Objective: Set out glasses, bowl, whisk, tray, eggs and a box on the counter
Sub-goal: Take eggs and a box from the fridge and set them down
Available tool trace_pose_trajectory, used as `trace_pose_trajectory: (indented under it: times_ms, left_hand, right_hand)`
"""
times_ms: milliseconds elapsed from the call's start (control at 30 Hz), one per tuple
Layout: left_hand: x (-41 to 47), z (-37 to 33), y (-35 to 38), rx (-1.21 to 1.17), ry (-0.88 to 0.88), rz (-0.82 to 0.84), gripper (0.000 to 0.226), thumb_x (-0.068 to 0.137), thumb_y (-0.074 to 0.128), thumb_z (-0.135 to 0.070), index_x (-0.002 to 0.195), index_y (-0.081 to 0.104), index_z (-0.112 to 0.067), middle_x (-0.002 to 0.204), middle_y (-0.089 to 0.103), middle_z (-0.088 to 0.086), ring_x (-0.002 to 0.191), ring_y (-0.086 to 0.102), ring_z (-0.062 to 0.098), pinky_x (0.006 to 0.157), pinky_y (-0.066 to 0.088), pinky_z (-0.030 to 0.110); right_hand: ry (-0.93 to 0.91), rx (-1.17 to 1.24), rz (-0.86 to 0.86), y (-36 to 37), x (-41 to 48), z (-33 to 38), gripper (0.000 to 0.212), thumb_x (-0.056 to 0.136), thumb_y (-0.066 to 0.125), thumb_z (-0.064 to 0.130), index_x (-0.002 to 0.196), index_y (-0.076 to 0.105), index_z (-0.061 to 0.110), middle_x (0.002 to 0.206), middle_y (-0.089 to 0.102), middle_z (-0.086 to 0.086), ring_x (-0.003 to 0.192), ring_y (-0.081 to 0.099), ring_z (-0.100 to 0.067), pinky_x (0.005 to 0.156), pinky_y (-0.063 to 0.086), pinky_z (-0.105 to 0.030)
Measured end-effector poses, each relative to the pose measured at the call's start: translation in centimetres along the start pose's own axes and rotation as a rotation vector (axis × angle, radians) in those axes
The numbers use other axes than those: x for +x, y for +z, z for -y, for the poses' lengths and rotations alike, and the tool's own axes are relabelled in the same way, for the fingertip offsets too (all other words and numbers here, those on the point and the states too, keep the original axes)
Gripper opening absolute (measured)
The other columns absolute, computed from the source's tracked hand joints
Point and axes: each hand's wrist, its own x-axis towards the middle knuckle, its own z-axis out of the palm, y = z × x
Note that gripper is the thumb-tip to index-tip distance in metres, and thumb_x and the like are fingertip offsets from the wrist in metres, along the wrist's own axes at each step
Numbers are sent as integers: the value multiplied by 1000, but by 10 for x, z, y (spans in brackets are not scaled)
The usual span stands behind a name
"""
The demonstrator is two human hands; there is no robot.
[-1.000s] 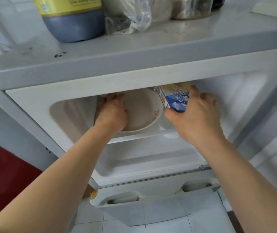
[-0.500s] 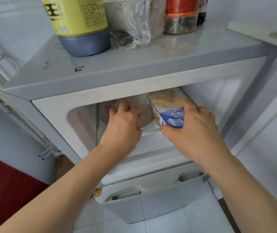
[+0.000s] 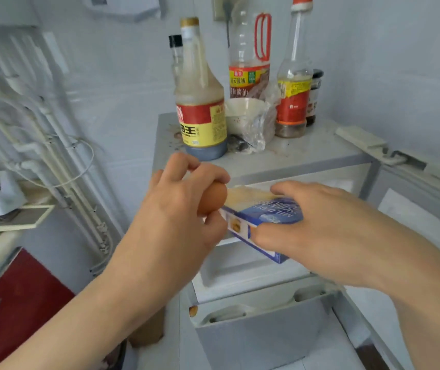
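Two of the task's things are being carried in front of the open fridge (image 3: 307,156), one in each of the hands. The left hand (image 3: 176,212) is cupping a brown egg (image 3: 213,196), its fingers (image 3: 208,173) curling over the top of the shell and the thumb closing in from below, so the egg is sitting in a loose cage. The right hand (image 3: 328,231) is gripping a flat blue-and-white box (image 3: 264,213), thumb pressing near its lower edge and fingers reaching over the upper face. The box is tilting, and its free end is hanging just beside the egg; whether the two are touching I cannot tell. By my judgement the egg is going to be the delicate one: light, smooth, round and brittle. It is asking for a wrapping hold around its middle with soft pressure, and for being set down gently where it is not going to roll. The box is looking light and fairly stiff, cardboard by the look of it, and is likely tolerating a firm pinch across its broad faces. Holding it toward one end is letting it lever downward, so a grip nearer the middle would be steadier. Neither thing is resting on a worktop yet; both are hanging in the air, nearer the camera than the sauce bottle (image 3: 200,110) standing on the fridge top.
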Motion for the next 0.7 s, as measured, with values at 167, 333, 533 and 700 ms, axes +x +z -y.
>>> trace_pose_trajectory:
  times_ms: [167, 333, 533, 700]
  left_hand:
    - [-13, -7, -65, 28, -28, -196, 37, 75, 63, -12, 108, 60, -27, 103, 45, -8, 87, 52, 7, 71, 43, 8]
    - [-37, -17, -113, 126, -166, -388, 37, 73, 65, -9, 107, 62, -25, 105, 46, -7, 92, 49, -5, 72, 36, -3]
    - [-114, -20, -154, 347, -451, -512, 41, 73, 71, -5, 105, 61, -30, 103, 45, -11, 84, 51, -5, 70, 40, 3]
    - [-204, -44, -193, 504, -747, -632, 43, 71, 69, -3, 106, 63, -28, 101, 46, -15, 86, 50, -10, 71, 36, -2]
  right_hand:
    - [-216, 159, -41, -27, -12, 43, 41, 63, 56, 55, 99, 49, 36, 100, 58, 14, 83, 56, -2, 72, 48, -25]
    - [-448, 308, -6, -18, 7, 80, 63, 71, 61, 55, 129, 37, 46, 110, 51, 21, 90, 54, 2, 69, 41, -14]
    - [-704, 535, 311, 45, 7, 147, 89, 57, 68, 59, 137, 29, 44, 120, 47, 20, 103, 55, -2, 74, 41, -14]
    - [-891, 678, 598, 101, -48, 212, 86, 61, 68, 52, 138, 31, 40, 127, 47, 16, 109, 53, 0, 93, 48, -28]
